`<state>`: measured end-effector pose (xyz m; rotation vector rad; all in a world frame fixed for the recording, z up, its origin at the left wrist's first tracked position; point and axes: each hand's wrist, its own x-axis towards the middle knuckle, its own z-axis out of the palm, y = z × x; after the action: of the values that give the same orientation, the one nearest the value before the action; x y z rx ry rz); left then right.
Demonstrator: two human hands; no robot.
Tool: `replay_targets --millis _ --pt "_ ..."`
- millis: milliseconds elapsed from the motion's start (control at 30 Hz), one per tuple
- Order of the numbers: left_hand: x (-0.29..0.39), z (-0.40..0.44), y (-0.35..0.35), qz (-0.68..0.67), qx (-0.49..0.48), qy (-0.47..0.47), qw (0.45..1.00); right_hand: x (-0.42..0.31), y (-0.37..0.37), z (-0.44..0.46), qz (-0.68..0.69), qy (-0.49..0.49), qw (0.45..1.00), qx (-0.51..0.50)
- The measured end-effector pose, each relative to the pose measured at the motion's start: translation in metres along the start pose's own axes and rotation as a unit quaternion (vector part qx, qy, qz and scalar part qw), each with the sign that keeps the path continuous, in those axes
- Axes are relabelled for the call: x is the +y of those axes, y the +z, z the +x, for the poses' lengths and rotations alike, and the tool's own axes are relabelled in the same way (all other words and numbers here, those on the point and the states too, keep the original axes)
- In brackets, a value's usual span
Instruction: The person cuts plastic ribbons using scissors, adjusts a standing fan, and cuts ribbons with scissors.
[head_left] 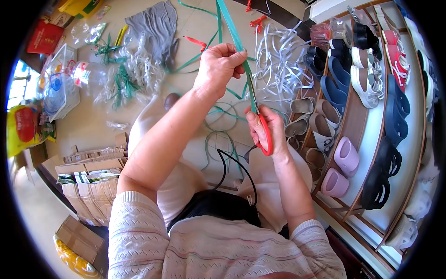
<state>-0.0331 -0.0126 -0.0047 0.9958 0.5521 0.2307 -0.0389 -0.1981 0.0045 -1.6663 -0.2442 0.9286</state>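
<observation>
Near a heap of thin white strips [284, 60], the left hand [216, 67] pinched a flat green plastic strap [227, 19]; slack could have skewed the cut. The right hand [268, 124] gripped red-handled metal scissors [267, 142]; slipping upward, they could have nicked the pinching fingers [238, 57].

Straps [282, 65] ahead, boxes [90, 197] left, rack [356, 122] right

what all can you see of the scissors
The scissors have a red, plastic-looking handle and slim, metallic-looking blades. The right hand grips the handle, blades pointing away toward the left hand, with green strap alongside them. Fingers hide part of the handle; how far the blades open is unclear.
</observation>
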Motion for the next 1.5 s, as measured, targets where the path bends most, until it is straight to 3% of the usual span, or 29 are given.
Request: replay_targets --millis 733,1100,1300,1500 --pt "-0.009 -0.007 0.006 0.009 -0.069 0.008 0.998 -0.003 -0.013 0.003 0.018 -0.010 1.000 -0.018" --pt "-0.001 -0.001 0.001 -0.018 -0.043 0.013 0.999 0.005 -0.007 0.002 -0.056 0.015 0.998 -0.010" --pt "-0.001 -0.006 0.002 -0.014 -0.043 -0.001 0.999 0.005 -0.002 0.002 0.019 0.002 1.000 0.001" --pt "-0.005 -0.009 0.005 -0.009 -0.048 -0.018 0.999 0.006 -0.006 0.005 -0.007 -0.029 1.000 -0.006"
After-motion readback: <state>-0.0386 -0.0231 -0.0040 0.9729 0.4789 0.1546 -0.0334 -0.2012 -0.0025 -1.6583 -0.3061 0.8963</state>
